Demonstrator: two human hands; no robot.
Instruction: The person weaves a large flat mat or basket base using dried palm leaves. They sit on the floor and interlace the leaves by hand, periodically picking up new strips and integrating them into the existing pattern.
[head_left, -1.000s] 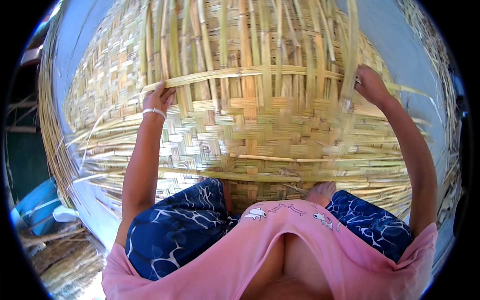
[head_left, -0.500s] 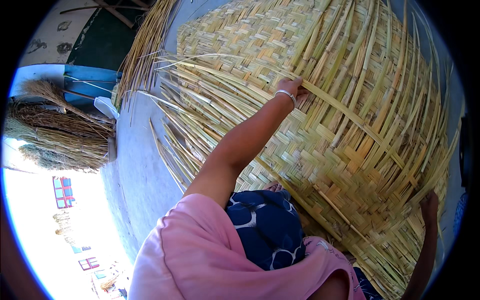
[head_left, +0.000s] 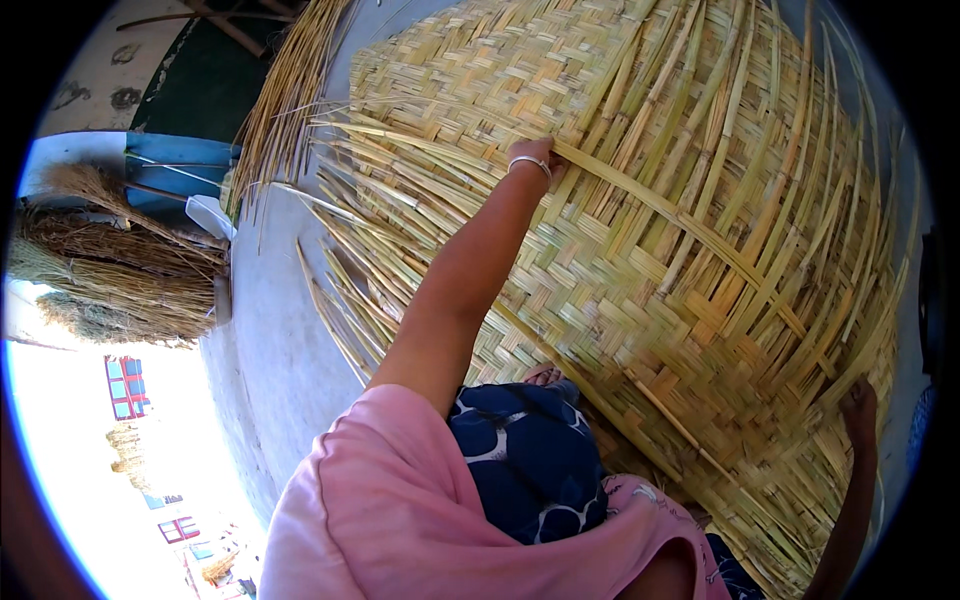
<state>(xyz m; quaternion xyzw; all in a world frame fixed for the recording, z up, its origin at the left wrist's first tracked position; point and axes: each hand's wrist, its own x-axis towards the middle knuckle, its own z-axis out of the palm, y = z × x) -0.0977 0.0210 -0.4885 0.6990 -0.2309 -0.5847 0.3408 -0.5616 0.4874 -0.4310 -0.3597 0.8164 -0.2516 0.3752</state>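
Note:
A large mat (head_left: 590, 310) of flat, split cane strips lies before me in a zigzag weave, with long unwoven ends across its right side. My left hand (head_left: 537, 160), with a bangle at the wrist, is closed on a flat pale-green cane strip (head_left: 665, 208). That strip slants across the loose ends, down toward my right hand (head_left: 858, 405). Near the mat's right edge, my right hand is closed on a cane strip; its fingertips are partly hidden. Several loose strips (head_left: 400, 205) spread under and beside my left forearm.
Thin canes (head_left: 290, 100) lean at the upper left. Below them are a broom (head_left: 95, 190), a white dustpan (head_left: 210, 217) and bundled dry stalks (head_left: 115, 265). Grey floor (head_left: 270, 330) borders the mat on the left. A foot (head_left: 545, 375) rests at the mat's near edge.
My left hand has moved left and slightly up, bringing the strip's end with it. My right hand has stayed almost in place, its fingers turned slightly upward.

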